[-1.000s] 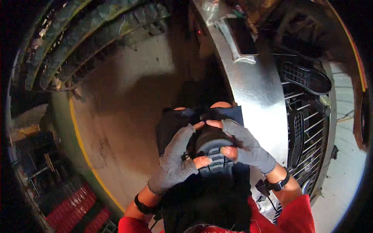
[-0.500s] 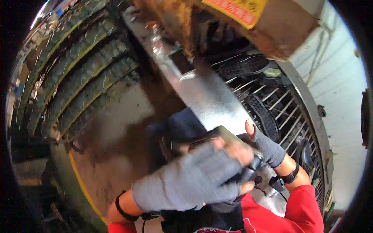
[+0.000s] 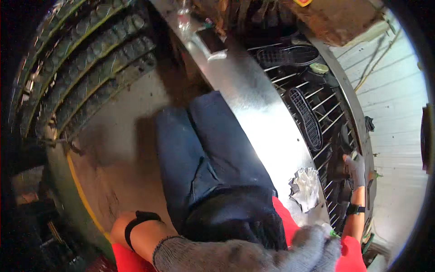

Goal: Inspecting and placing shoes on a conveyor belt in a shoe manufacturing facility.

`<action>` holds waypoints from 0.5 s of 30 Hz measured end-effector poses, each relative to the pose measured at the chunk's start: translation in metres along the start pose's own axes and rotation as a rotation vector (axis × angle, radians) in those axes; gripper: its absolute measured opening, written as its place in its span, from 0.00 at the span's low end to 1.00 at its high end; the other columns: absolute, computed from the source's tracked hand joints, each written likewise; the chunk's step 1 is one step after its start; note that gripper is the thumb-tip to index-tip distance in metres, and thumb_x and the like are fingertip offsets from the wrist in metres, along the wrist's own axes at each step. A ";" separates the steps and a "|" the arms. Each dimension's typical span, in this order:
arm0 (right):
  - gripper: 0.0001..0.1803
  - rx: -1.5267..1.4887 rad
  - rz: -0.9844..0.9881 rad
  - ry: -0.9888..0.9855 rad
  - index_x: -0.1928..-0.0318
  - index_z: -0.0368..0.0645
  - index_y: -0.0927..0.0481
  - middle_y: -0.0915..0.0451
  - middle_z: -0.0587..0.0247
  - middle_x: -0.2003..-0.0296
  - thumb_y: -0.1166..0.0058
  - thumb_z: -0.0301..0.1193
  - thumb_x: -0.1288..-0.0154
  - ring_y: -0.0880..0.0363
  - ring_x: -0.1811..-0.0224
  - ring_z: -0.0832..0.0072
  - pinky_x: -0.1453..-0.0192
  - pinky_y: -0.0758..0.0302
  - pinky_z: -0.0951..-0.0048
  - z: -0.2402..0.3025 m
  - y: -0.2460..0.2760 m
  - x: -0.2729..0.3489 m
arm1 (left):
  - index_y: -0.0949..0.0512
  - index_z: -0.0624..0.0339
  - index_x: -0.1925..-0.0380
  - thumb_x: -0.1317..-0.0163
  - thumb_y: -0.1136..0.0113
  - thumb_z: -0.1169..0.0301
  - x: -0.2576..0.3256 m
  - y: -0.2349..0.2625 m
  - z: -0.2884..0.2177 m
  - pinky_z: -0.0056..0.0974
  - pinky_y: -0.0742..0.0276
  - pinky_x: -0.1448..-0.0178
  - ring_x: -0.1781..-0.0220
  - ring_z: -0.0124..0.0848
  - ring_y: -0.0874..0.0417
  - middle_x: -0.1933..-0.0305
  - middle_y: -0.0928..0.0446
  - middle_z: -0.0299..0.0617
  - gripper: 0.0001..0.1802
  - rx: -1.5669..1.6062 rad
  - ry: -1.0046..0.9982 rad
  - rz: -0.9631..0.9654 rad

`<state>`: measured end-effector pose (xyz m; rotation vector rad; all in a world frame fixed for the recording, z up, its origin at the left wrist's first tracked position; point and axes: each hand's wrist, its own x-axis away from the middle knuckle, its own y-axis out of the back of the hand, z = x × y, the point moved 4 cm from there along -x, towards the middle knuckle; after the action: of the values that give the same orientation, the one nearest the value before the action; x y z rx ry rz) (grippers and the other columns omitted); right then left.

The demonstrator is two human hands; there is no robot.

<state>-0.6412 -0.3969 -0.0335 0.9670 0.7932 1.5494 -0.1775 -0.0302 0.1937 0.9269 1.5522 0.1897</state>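
My right hand (image 3: 356, 171), in a grey fingerless glove, reaches to the far right side of the slatted rack. Its thumb and fingers close at the lower end of a dark piece (image 3: 345, 139), whose kind I cannot make out. Low in the view, my left hand (image 3: 312, 247) is bent across in front of my body in a grey knit glove. Its fingers are curled out of clear sight, so whatever it holds is hidden. A black shoe sole (image 3: 306, 119) lies on the rack's metal bars, nearer than my right hand's reach.
A curved metal ledge (image 3: 256, 120) runs beside the rack, bearing a crumpled whitish cloth (image 3: 306, 189), a dark phone-like slab (image 3: 211, 41) and a clear bottle (image 3: 184, 20). Another black sole (image 3: 287, 55) lies farther along. Shelves (image 3: 90, 63) full of dark pieces stand at left.
My hands have parted: the right has moved out over the rack, the left down toward the lower edge. The dark shiny object formerly between them is out of sight. The view has shifted.
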 end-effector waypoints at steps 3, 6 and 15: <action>0.25 0.516 -0.095 0.018 0.45 0.36 0.20 0.14 0.63 0.61 0.27 0.32 0.41 0.16 0.59 0.64 0.52 0.19 0.60 -0.032 -0.002 -0.015 | 0.14 0.66 0.61 0.29 0.42 0.66 0.012 0.002 0.001 0.35 0.29 0.77 0.63 0.34 0.13 0.61 0.12 0.51 0.14 -0.086 0.189 -0.225; 0.31 0.621 -0.162 0.247 0.39 0.37 0.22 0.15 0.56 0.47 0.27 0.32 0.41 0.16 0.45 0.60 0.43 0.21 0.59 0.055 -0.043 0.004 | 0.13 0.64 0.60 0.30 0.40 0.66 0.016 -0.003 0.020 0.39 0.27 0.74 0.62 0.36 0.13 0.60 0.12 0.54 0.13 0.023 0.068 -0.157; 0.58 0.123 0.011 0.684 0.21 0.38 0.36 0.30 0.37 0.27 0.22 0.54 0.44 0.30 0.23 0.46 0.23 0.32 0.54 0.184 -0.190 -0.091 | 0.18 0.58 0.67 0.37 0.40 0.64 0.018 -0.034 0.165 0.46 0.21 0.61 0.68 0.50 0.19 0.72 0.23 0.51 0.10 0.669 0.342 0.108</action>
<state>-0.3867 -0.4527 -0.1342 0.5102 1.3688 1.8794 -0.0433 -0.1040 0.1211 1.5644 1.9266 -0.1146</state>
